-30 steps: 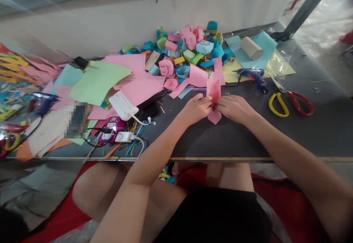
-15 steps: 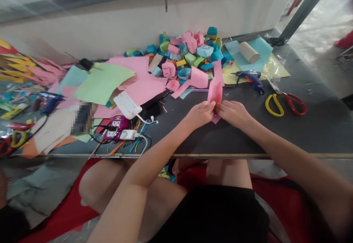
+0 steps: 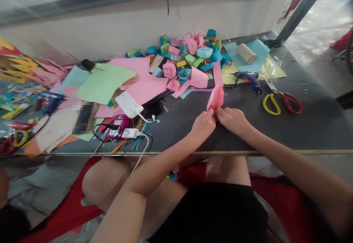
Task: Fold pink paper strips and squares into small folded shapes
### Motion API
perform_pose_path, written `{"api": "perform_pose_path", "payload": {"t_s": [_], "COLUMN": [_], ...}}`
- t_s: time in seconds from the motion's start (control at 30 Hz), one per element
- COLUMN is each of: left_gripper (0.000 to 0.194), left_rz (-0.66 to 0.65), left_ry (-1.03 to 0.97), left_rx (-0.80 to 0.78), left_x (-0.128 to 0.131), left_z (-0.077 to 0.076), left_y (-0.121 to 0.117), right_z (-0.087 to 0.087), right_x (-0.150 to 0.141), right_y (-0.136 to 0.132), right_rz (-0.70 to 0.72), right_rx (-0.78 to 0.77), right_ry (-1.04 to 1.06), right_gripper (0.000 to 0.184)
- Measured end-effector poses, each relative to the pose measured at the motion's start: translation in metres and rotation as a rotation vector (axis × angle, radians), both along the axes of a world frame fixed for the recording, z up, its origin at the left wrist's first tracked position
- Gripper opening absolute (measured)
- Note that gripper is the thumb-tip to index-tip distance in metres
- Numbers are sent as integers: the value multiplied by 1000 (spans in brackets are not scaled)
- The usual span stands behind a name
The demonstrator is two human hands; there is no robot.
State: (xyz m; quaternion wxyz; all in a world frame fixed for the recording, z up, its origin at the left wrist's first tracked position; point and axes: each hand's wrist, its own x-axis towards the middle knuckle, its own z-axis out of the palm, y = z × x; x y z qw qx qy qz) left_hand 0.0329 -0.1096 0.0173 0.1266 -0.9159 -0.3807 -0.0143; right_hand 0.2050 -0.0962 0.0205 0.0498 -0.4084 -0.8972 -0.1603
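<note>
A folded piece of pink paper (image 3: 216, 96) is pinched at its near end between my two hands. My left hand (image 3: 203, 126) closes on it from the left, fingers bent. My right hand (image 3: 231, 120) grips the same end from the right, its fingertips meeting those of the left. The fold right under the fingertips is hidden. Just beyond the paper lies a pink strip (image 3: 217, 74). Behind that rises a pile of small folded paper boxes (image 3: 190, 59) in pink, blue, green and yellow.
Scissors (image 3: 281, 97) with yellow and red handles and a blue glue gun (image 3: 249, 80) lie to the right, near a cardboard tube (image 3: 247, 54). On the left are green paper (image 3: 106, 83), a purple power strip (image 3: 117, 127) and a white charger with its cable (image 3: 130, 133).
My hands have moved slightly nearer the table's front edge with the pink paper. The paper has tilted and looks narrower, its opening turned from view. The whole view has shifted a little.
</note>
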Motion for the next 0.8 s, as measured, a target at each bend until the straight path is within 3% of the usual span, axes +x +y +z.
{"api": "perform_pose_path", "payload": {"t_s": [0.3, 0.6, 0.8], "left_gripper": [37, 40, 41], "left_rz": [153, 188, 199], "left_ry": [-132, -279, -255], "left_rx": [-55, -110, -131], "left_x": [-7, -18, -14], "left_z": [-5, -18, -14], "left_y": [-10, -10, -12], "right_z": [-4, -4, -1], "right_x": [1, 4, 0], "right_y": [-18, -20, -19], "right_rz": [-50, -45, -67], "right_rx": [5, -28, -28], "right_ry": [0, 64, 72], "right_gripper": [42, 37, 38]}}
